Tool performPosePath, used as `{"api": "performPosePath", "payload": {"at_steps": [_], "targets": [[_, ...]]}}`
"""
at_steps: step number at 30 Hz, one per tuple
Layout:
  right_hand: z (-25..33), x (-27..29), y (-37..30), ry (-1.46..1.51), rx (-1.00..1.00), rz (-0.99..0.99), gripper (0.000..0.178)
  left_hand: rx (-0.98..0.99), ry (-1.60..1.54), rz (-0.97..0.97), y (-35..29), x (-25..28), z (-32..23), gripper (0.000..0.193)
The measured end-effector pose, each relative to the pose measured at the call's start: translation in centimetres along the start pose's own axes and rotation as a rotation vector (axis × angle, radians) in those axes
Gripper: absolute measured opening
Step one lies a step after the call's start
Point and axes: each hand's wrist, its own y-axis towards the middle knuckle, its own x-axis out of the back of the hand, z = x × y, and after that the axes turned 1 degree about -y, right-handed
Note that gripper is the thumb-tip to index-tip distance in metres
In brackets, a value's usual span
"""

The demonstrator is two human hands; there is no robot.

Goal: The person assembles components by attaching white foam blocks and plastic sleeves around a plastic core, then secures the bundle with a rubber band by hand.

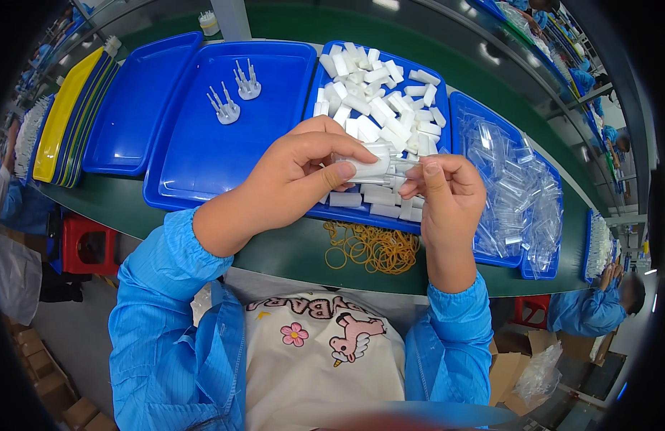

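Above the near edge of the block tray, my left hand is closed round a white block-like piece, thumb and index finger pressing on it. Several clear narrow tubes stick out of its right end. My right hand pinches the ends of these tubes between thumb and fingers, which partly hide them. Right behind both hands lies a heap of white blocks in a blue tray. Between my forearms, yellow rubber bands are piled on the green table.
To the left, a blue tray bears two white pronged pieces. Beyond it are another blue tray and a stack with a yellow tray on top. Clear plastic pieces fill trays at the right. A co-worker sits far right.
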Motion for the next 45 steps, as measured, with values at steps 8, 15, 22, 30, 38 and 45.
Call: {"api": "performPosePath", "payload": {"at_steps": [8,15,22,30,38,45], "targets": [[0.0,0.6,0.5,-0.029,-0.062,0.131,0.011,0.048,-0.124,0.023,0.1,0.0,0.0,0.025],[0.0,-0.7,-0.1,-0.135,-0.063,0.079,0.012,0.104,-0.206,0.022,0.1,-0.3,0.4,0.027],[-1.6,-0.6,0.1,-0.196,0.175,-0.027,0.011,0.145,-0.424,-0.011,0.0,-0.8,0.5,0.031],[-0.4,-2.9,-0.6,-0.219,0.42,-0.053,0.032,-0.041,-0.667,-0.023,-0.1,-0.9,1.4,0.035],[-1.4,-4.4,-1.1,-0.342,0.529,-0.002,0.042,-0.097,-0.593,-0.048,0.0,-0.8,2.3,0.044],[-1.6,-4.3,-0.7,-0.34,0.55,0.024,0.044,-0.129,-0.565,-0.034,0.1,-0.5,2.2,0.042]]}}
